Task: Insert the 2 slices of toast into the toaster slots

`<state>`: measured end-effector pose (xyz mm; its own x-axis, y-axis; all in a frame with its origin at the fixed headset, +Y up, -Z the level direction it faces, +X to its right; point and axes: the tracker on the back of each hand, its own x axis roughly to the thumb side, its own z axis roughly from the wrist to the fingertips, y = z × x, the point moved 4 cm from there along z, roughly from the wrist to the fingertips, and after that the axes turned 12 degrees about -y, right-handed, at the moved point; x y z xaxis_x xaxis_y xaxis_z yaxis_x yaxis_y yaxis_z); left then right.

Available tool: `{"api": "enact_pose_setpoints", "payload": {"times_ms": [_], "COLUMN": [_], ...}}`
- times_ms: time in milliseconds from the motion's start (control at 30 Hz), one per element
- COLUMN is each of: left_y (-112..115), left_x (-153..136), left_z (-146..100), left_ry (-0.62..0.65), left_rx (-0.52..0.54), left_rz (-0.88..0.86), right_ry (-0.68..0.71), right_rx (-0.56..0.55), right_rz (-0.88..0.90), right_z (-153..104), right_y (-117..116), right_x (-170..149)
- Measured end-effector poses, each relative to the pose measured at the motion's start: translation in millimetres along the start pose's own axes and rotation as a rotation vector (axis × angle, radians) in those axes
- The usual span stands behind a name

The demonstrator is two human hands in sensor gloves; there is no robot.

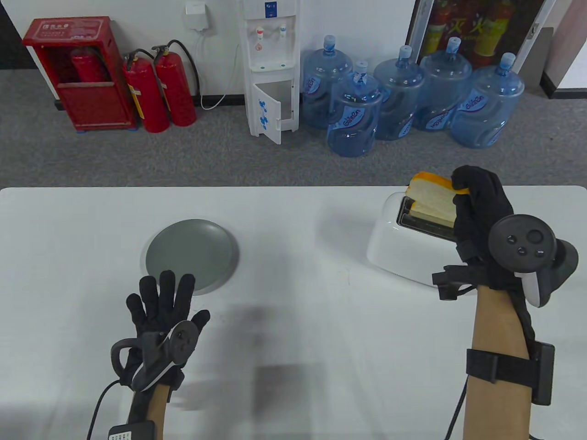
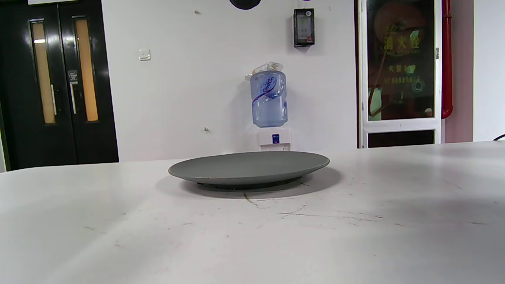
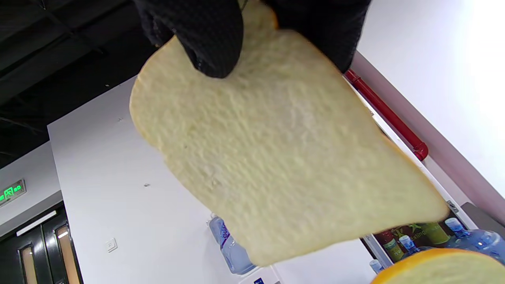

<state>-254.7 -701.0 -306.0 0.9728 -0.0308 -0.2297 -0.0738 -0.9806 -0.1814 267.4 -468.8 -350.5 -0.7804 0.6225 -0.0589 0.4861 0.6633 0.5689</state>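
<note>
The slice of toast [image 1: 433, 198] hangs over the white toaster [image 1: 403, 243], tilted, its lower edge at the slots, while a second slice [image 3: 442, 268] with an orange crust shows just beside it, seemingly already seated in a slot, though that is hard to confirm. The step in hand looks like the second insertion: next the slice must be squared to the free slot and lowered. The right hand [image 1: 477, 206] reaches over the toaster, its fingers [image 3: 209, 35] pinching the slice's top edge; the left hand [image 1: 160, 307] lies flat on the worktop [image 1: 293, 321] near the grey plate [image 1: 192, 250], fingers spread wide, holding nothing.

"GainCn" on water bottle labels [image 1: 350, 120], green exit sign [image 3: 10, 192] on wall
</note>
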Motion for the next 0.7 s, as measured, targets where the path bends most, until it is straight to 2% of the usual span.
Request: {"api": "enact_pose_setpoints", "payload": {"times_ms": [233, 700], "left_y": [-6.5, 2.3], "left_x": [7.7, 2.6], "left_z": [-2.3, 1.9], "left_ry": [0.032, 0.022], "left_rx": [0.011, -0.01], "left_rz": [0.018, 0.038], "right_ry": [-0.061, -0.094], "right_rx": [0.037, 0.072], "right_rz": [0.04, 0.052], "right_z": [15.2, 27.8], "right_y": [-9.8, -43.7], "right_x": [-21.2, -52.0]}}
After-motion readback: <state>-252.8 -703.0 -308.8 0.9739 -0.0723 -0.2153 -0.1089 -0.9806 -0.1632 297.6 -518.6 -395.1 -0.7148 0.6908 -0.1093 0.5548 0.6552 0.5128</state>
